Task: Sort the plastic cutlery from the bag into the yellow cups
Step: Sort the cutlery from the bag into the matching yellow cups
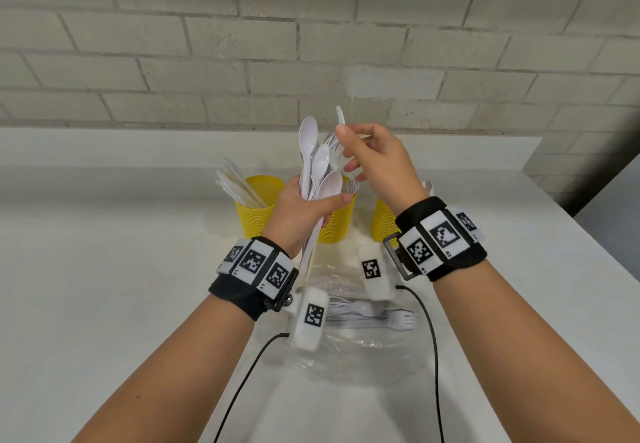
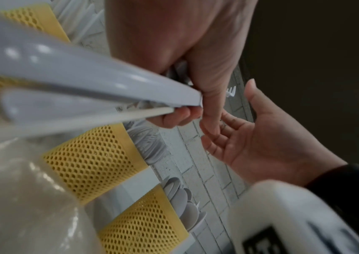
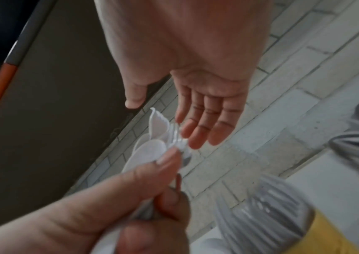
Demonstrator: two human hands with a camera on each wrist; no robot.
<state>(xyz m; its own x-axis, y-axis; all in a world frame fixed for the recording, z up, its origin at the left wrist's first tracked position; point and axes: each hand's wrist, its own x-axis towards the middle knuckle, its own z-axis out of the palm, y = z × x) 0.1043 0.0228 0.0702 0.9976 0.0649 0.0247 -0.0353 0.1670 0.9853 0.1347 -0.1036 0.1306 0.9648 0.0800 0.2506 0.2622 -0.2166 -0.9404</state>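
My left hand (image 1: 304, 205) grips a bundle of white plastic spoons and forks (image 1: 317, 162) by the handles, held upright above the cups. My right hand (image 1: 367, 155) is open, its straight fingers (image 3: 198, 137) touching the bundle's tips (image 3: 152, 142) and its thumb held apart. Three yellow mesh cups stand behind: the left cup (image 1: 256, 214) holds knives, the middle cup (image 1: 337, 227) holds forks (image 2: 150, 142), and the right cup (image 1: 381, 224) holds spoons (image 2: 180, 197). The clear bag (image 1: 346, 345) lies on the table under my wrists with several pieces of cutlery (image 1: 374, 318) inside.
The white table (image 1: 121, 286) runs back to a grey brick wall (image 1: 311, 44). Its right edge (image 1: 588, 234) drops off to a darker floor. Black cables (image 1: 433, 356) trail from my wrist bands over the bag.
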